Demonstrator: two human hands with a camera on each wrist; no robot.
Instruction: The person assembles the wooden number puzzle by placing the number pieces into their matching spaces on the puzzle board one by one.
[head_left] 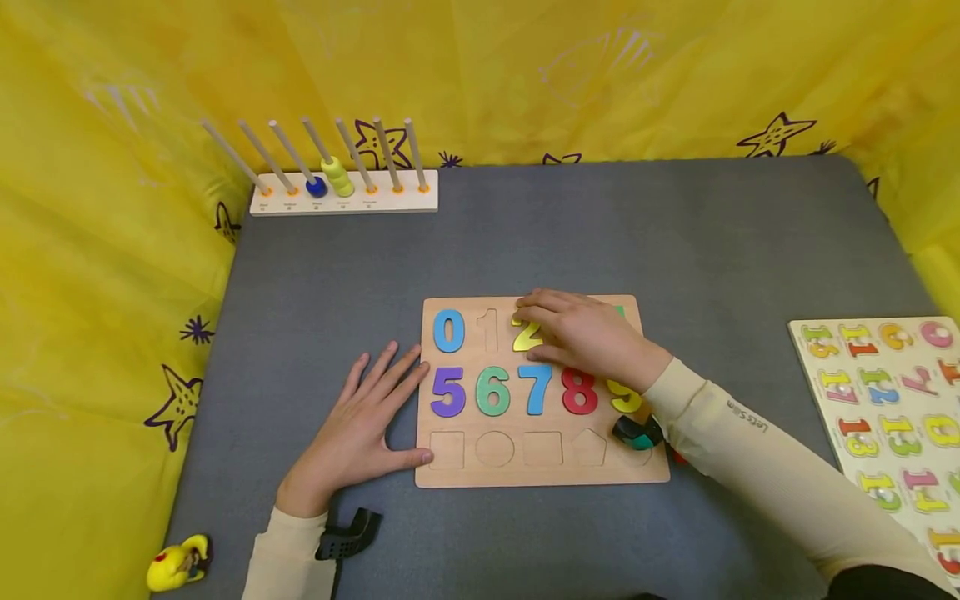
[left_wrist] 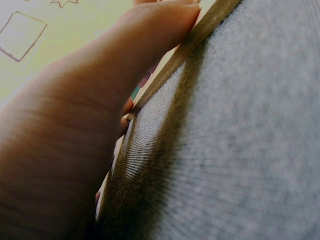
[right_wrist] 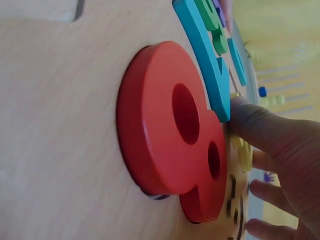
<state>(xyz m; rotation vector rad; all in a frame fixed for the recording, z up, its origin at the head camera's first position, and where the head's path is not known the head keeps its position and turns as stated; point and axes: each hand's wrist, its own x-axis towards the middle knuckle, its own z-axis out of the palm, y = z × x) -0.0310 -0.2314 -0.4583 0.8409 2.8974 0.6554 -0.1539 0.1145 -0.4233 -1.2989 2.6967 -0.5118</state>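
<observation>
The yellow 2 [head_left: 529, 335] is pinched between the thumb and fingers of the right hand [head_left: 587, 335], in the board's [head_left: 480, 476] top row, right of the 1 slot [head_left: 487, 331] and above the 7 [head_left: 536, 372]. The board's left edge is touched by the left hand [head_left: 365, 425], its fingers spread apart, nothing being gripped.

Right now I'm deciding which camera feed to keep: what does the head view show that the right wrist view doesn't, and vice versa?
Only the head view shows the second number board at far right and the yellow toy at lower left.

Only the right wrist view shows the thick side wall of the red 8 close up.

Both share the right hand, yellow 2, blue 7 and peg stand.
</observation>
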